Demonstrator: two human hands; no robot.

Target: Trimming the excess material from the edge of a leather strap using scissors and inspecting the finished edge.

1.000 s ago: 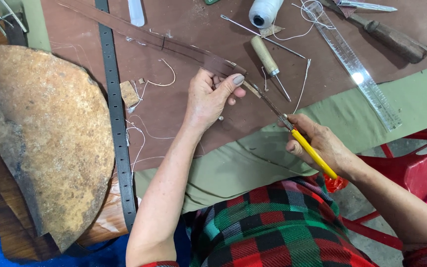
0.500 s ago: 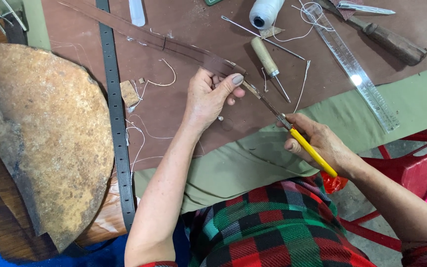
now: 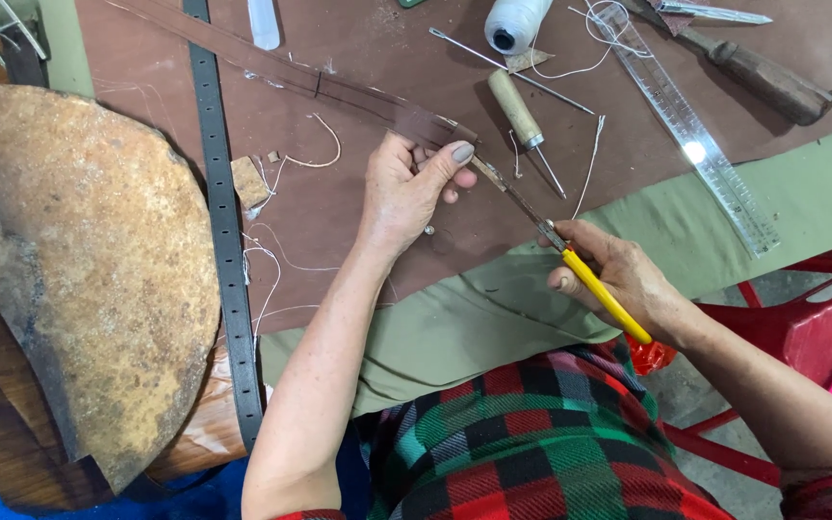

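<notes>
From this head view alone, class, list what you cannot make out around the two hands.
- Knife blade tip: too thin where the yellow-handled knife meets the leather strip.
- Left hand grip: palm side hidden, its fingers cover the strip.
- Clear ruler markings: glare, too small.
- Thread spool: cut off by top edge.

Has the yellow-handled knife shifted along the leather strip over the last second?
No. The yellow-handled knife in the right hand sits at the same spot relative to the clear ruler and the wooden-handled awl, blade on the leather strip.
</notes>
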